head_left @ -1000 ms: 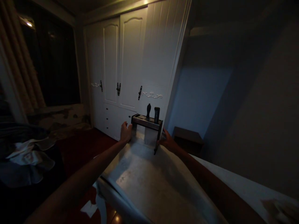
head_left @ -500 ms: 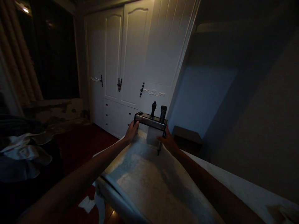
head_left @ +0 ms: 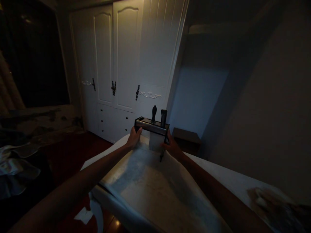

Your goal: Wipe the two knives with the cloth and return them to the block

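Both my hands hold a knife rack (head_left: 152, 126) up over the table, one at each end. The rack is a long, narrow bar with a shiny metal front and dark ends. My left hand (head_left: 134, 137) is closed on its left end, thumb on the front. My right hand (head_left: 173, 147) grips the right end. Two black handles (head_left: 154, 114) stand up from its top. Below the bar hangs a broad pale blade (head_left: 156, 141). A thin dark piece (head_left: 161, 157) points down beside my right fingers; its kind is unclear.
Beneath my arms is a pale-covered table (head_left: 150, 187). A white wardrobe (head_left: 126, 58) stands behind, with a low dark cabinet (head_left: 186, 137) to its right. Crumpled cloth (head_left: 14, 165) lies at left. A blurred bundle (head_left: 269, 204) is at right, and white paper (head_left: 84, 215) on the floor.
The view has turned to the right, so the room and rack appear further left, and more of the bundle at right shows. Both hands keep their hold on the rack.
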### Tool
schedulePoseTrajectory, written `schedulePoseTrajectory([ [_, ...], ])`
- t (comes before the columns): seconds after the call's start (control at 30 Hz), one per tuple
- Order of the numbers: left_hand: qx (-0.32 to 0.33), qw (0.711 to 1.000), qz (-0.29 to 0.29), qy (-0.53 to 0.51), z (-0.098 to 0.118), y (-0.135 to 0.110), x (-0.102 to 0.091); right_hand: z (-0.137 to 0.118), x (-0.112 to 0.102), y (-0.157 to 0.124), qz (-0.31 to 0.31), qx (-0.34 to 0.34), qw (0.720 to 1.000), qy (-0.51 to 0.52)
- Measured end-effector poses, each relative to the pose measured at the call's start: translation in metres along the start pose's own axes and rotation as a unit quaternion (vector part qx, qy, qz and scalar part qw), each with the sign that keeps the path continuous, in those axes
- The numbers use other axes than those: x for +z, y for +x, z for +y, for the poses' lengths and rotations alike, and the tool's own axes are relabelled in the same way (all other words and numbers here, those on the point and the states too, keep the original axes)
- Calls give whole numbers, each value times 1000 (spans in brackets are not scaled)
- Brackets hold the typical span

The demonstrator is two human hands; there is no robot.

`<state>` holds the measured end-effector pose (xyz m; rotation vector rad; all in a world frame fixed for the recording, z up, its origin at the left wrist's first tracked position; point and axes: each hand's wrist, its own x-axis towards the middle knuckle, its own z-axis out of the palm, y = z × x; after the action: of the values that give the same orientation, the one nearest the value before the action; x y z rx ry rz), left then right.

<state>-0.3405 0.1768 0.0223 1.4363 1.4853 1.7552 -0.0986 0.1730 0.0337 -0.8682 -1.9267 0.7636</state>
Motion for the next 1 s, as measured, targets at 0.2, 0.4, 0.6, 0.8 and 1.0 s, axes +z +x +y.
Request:
schedulePoseTrajectory([
  [0.2,-35,997,52,41,7,7,6,1,6,1,10,-2,1000,17],
  [0.4,-58,990,99,82,13,15,-5,3,28,17,-6,-29,999,33],
  [0.6,-19,979,162,123,30,13,-28,-2,27,18,-61,-17,996,69],
  [0.8,176,955,169,169,72,5,-23,15,-24,-28,-112,21,992,44],
  [1.0,241,963,45,115,99,3,23,40,-145,-105,-123,45,973,-190],
])
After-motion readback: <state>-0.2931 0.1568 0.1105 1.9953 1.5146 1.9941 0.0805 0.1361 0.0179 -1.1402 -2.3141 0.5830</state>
